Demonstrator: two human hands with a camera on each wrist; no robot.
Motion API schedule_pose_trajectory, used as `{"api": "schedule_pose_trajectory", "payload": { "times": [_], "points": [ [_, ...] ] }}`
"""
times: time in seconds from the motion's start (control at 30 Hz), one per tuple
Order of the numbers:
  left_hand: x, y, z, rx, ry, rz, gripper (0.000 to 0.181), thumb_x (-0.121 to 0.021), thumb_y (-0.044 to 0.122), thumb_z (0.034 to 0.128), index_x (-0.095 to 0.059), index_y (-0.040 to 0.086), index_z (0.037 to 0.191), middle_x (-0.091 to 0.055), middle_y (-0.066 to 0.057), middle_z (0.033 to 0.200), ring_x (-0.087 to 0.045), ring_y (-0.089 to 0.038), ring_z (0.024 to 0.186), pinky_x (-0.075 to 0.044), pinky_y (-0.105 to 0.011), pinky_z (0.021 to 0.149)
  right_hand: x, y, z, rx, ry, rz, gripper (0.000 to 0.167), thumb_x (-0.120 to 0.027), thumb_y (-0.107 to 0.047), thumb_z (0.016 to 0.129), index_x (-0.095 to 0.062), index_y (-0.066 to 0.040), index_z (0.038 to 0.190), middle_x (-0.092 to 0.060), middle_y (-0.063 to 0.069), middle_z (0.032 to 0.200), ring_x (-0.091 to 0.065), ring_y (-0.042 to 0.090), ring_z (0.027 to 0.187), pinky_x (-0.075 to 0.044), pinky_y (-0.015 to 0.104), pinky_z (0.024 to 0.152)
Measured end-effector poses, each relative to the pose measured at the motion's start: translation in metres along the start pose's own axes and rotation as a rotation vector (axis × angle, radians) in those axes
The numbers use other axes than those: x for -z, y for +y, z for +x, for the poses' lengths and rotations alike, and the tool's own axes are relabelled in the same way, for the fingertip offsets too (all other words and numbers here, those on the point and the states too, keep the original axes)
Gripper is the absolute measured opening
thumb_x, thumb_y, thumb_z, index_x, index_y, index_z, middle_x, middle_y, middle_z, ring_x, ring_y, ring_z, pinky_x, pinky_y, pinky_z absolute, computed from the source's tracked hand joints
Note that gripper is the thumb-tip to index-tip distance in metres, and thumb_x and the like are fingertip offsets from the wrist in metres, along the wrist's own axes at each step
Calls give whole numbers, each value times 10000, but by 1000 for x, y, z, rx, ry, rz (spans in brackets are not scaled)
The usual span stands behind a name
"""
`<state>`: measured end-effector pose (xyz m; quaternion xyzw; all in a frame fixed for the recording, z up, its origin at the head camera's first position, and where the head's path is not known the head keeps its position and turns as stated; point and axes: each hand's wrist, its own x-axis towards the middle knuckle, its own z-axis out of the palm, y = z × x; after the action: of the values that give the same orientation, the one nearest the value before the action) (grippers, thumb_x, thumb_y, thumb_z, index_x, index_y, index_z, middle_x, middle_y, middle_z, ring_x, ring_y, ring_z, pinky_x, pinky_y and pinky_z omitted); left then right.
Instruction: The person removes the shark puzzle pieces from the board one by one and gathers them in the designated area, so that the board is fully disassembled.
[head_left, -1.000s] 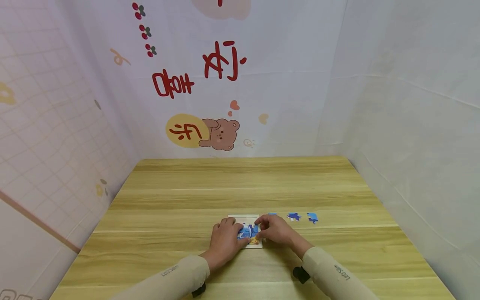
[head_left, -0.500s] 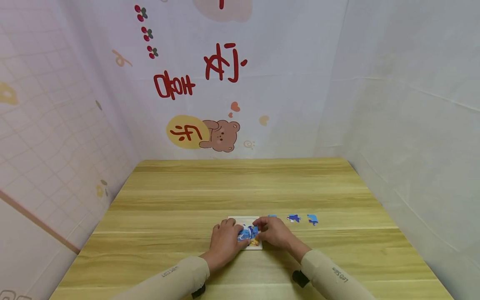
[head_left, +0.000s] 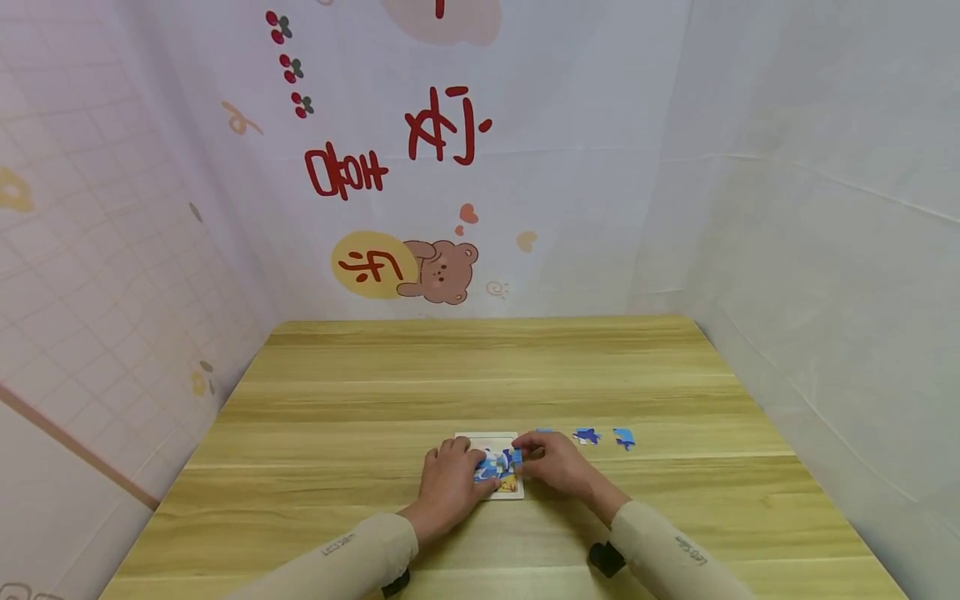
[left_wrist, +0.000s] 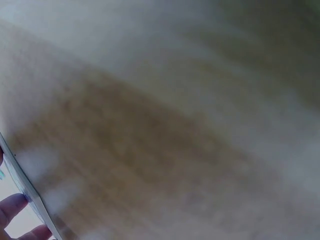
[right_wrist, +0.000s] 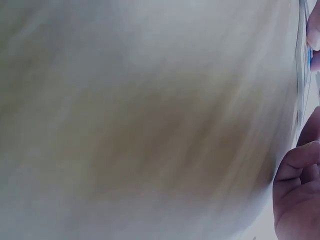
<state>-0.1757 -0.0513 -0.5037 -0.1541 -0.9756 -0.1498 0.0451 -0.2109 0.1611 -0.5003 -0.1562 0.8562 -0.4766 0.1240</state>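
A small white-framed puzzle board (head_left: 510, 493) lies on the wooden table. My left hand (head_left: 446, 481) rests over its left side, thumb on the picture; in the left wrist view, fingertips of this hand (left_wrist: 12, 210) touch the board's edge (left_wrist: 31, 192). At the board's right side, my right hand (head_left: 558, 464) pinches a small blue puzzle piece (head_left: 517, 456) between thumb and fingertips. The right wrist view shows the right hand (right_wrist: 300, 195) with curled fingers, its tips cut off by the image edge. Blue and yellow picture pieces (head_left: 507, 482) lie inside the frame.
Right of the board lie a dark-blue piece (head_left: 587, 436), a light-blue piece (head_left: 624, 438) and another blue piece (head_left: 543, 431) partly behind my right hand. Printed cloth walls (head_left: 577, 208) surround the wooden table (head_left: 337, 400) at the back and sides.
My right fingertips have shifted slightly to the right with the blue piece, showing more of the picture beside it. My left hand has kept its place on the board.
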Motion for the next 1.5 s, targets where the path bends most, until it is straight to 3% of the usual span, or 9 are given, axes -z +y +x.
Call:
{"api": "schedule_pose_trajectory", "payload": {
  "times": [0.27,0.53,1.03,1.5],
  "points": [
    [0,2,0,12,-8,-11,467,-723,528,850,-741,139,1107,-609,-69,1126,-544,-287,1076,-420,-550,921,17,11,-18,-40,-1,74,328,-770,-67,830,-692,-23,1145,-632,62,973,-569,181,862,-484,289,680],
    [0,2,-1,6,12,-7,467,-732,522,842,-745,132,1098,-615,-67,1116,-547,-283,1065,-420,-549,909,52,35,-44,-80,-5,150,388,-758,-76,848,-650,11,1210,-609,106,1025,-582,186,772,-499,304,569],
    [-2,0,0,-3,18,-11,473,-735,523,838,-742,126,1096,-611,-69,1116,-545,-292,1078,-412,-561,914,117,79,-79,-155,23,115,475,-757,-116,866,-592,57,1277,-605,123,1072,-552,171,851,-496,284,602],
    [-2,-1,-2,-42,50,-24,450,-758,492,831,-741,118,1081,-602,-47,1066,-549,-277,1039,-410,-550,868,138,89,-86,-171,-12,76,420,-761,-145,870,-614,35,1220,-604,107,999,-536,178,785,-479,275,583]
  ]
}}
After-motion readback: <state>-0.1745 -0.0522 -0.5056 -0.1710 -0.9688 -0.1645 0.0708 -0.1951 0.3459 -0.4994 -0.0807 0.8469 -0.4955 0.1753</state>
